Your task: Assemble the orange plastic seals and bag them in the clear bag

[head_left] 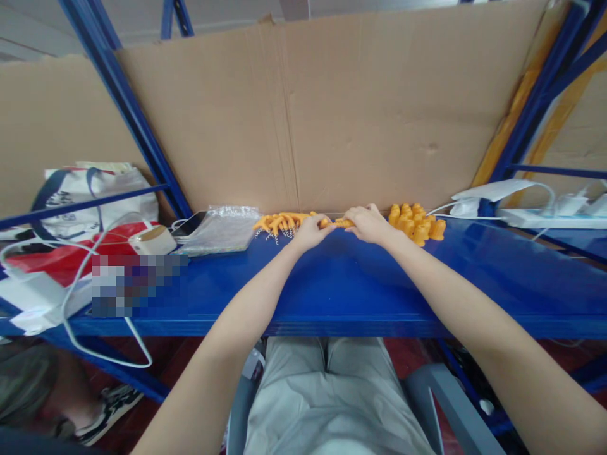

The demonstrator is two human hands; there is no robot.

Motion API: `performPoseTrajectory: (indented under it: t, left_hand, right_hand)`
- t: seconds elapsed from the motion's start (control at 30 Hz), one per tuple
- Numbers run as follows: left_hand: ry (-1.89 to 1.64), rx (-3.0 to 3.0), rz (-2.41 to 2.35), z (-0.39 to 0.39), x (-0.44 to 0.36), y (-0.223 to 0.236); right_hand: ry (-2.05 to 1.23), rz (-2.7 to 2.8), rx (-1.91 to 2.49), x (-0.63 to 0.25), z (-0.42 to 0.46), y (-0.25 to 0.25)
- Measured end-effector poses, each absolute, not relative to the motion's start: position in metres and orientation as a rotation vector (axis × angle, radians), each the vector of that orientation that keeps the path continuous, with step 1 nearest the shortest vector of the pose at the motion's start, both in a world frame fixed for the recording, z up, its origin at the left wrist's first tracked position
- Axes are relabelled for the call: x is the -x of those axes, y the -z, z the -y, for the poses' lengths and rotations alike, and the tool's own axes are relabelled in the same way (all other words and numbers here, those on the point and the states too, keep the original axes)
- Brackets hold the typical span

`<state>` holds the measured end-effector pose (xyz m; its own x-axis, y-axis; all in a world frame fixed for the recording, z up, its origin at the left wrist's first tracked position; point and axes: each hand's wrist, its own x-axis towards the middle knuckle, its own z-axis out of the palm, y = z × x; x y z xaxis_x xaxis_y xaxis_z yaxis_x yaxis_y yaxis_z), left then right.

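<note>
My left hand (312, 232) is closed on an orange plastic piece (325, 223) near the back of the blue shelf. Close beside it, my right hand (370, 222) pinches an orange piece (342, 223) that points toward the left hand. Whether the two pieces are joined I cannot tell, since fingers cover parts of them. Left of my left hand lies a row of orange-handled corkscrews (282, 224), their metal spirals facing the front. Beyond my right hand, several orange hollow-looking plastic pieces (415, 222) stand upright in a cluster.
Clear plastic bags (222, 230) and a dark phone (192, 224) lie left of the corkscrews. White cables and a charger (152, 241) clutter the left end. A cardboard sheet (355, 114) backs the blue shelf (351, 284). A power strip (545, 218) sits at right. Another person's leg (71, 385) shows lower left.
</note>
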<state>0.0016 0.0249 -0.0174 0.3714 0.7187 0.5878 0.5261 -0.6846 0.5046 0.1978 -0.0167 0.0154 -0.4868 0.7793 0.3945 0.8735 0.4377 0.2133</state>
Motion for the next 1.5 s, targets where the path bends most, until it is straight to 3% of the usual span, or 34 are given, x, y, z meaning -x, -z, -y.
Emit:
performPoseTrajectory:
  t: [0.73,1.23,1.5]
  left_hand:
    - [-1.324,-1.256,-0.89,0.001,-0.021,-0.004]
    - [-1.417,-1.15,-0.868,0.0,-0.018,-0.005]
    - [-1.546,-1.071,-0.933,-0.013,-0.009,-0.004]
  right_hand:
    - [0.924,2.251,1.375,-0.184,0.027,-0.022]
    - [0.743,2.344,1.307,-0.193,0.016,-0.011]
    - [0.802,2.25,1.422,-0.203,0.015,-0.016]
